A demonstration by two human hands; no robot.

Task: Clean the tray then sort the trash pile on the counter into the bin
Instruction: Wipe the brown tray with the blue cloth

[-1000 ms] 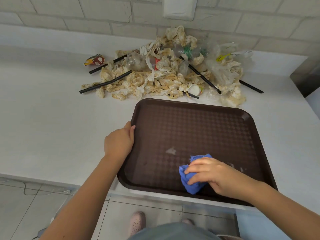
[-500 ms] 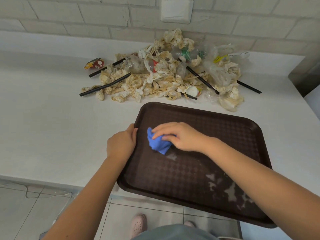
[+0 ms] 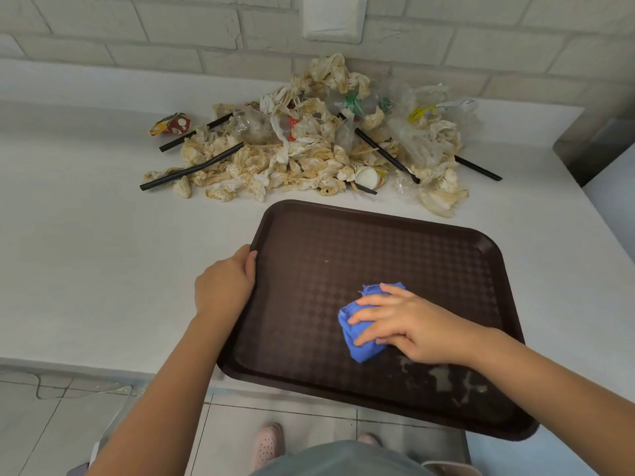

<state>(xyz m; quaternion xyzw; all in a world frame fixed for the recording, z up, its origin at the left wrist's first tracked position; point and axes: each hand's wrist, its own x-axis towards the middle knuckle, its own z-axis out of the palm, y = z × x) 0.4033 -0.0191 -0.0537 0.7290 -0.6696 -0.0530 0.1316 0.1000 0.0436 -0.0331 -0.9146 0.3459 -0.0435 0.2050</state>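
A dark brown tray (image 3: 395, 242) lies on the white counter, its near edge hanging past the counter's front. My left hand (image 3: 223, 286) grips the tray's left rim. My right hand (image 3: 409, 321) presses a crumpled blue cloth (image 3: 360, 338) onto the tray's middle, fingers spread over it. Pale smears (image 3: 443, 379) show on the tray's near right part, partly hidden by my right forearm. Behind the tray sits the trash pile (image 3: 309, 156): stained crumpled napkins, black straws, clear plastic bags, a small cup. No bin is in view.
A crushed red and yellow wrapper (image 3: 170, 124) lies left of the pile. A brick wall with a white box (image 3: 332, 16) backs the counter (image 3: 86, 235). A metal surface (image 3: 598, 146) stands at far right. Tiled floor and my feet show below.
My right hand has swept the blue cloth from the tray's upper left, next to my left hand, back toward the middle right. My left hand stays on the rim.
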